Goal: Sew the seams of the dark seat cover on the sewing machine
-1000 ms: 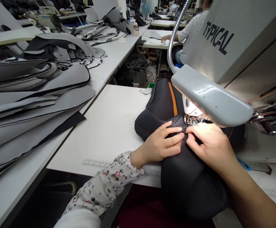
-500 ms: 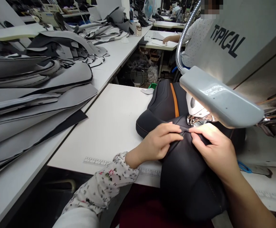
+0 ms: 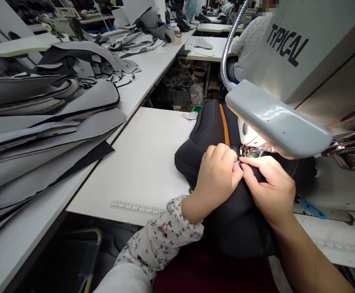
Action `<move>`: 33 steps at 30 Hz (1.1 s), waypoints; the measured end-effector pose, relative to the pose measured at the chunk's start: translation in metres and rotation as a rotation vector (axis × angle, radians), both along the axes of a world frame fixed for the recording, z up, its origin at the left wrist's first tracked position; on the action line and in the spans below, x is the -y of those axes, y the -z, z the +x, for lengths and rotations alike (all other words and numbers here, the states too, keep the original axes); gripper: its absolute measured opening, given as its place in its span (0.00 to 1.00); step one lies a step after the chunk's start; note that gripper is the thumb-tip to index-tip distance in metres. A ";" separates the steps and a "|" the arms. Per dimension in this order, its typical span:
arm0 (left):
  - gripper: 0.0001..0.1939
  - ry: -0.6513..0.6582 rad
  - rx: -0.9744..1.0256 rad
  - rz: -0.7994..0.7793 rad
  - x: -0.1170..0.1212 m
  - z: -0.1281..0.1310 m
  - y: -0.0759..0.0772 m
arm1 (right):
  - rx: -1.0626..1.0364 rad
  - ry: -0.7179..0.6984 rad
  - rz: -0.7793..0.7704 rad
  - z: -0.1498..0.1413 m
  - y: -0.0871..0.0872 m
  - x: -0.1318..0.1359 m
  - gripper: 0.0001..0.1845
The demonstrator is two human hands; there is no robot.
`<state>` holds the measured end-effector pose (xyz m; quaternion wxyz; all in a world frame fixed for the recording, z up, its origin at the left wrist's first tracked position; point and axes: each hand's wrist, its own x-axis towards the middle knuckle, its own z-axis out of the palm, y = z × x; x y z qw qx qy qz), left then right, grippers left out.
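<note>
A black padded cover (image 3: 192,156) with an orange stripe (image 3: 224,124) lies across the sewing table and hangs over its front edge. My left hand (image 3: 216,175) is closed on a fold of it, fingers curled under. My right hand (image 3: 268,183) pinches the same fold between thumb and forefinger, close beside the left. Both hands are just in front of the presser foot (image 3: 247,150) of the sewing machine (image 3: 290,53). The stitching spot itself is partly hidden by my fingers.
A grey lamp (image 3: 277,118) on a bendable metal neck hangs low over the needle area. Blue-handled snips (image 3: 311,208) lie right of the cover. Grey cut pieces (image 3: 52,138) are heaped on the left table. A co-worker (image 3: 252,44) sits beyond the machine.
My left hand has moved right and its fingers have curled in around the fold. My right hand has shifted slightly left. The cover's hanging part has drawn up, and the co-worker's arm has pulled back.
</note>
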<state>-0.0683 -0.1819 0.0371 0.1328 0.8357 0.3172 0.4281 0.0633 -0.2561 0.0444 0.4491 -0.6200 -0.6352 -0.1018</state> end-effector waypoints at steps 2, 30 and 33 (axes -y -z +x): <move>0.07 0.047 0.058 -0.093 -0.003 -0.002 -0.003 | 0.012 0.019 0.023 -0.001 0.001 0.000 0.08; 0.04 0.311 0.686 -1.015 -0.024 -0.016 0.012 | 0.022 -0.052 -0.061 -0.018 0.000 -0.012 0.07; 0.04 0.313 0.724 -1.043 -0.024 -0.015 0.014 | 0.028 -0.084 -0.047 -0.019 0.000 -0.012 0.07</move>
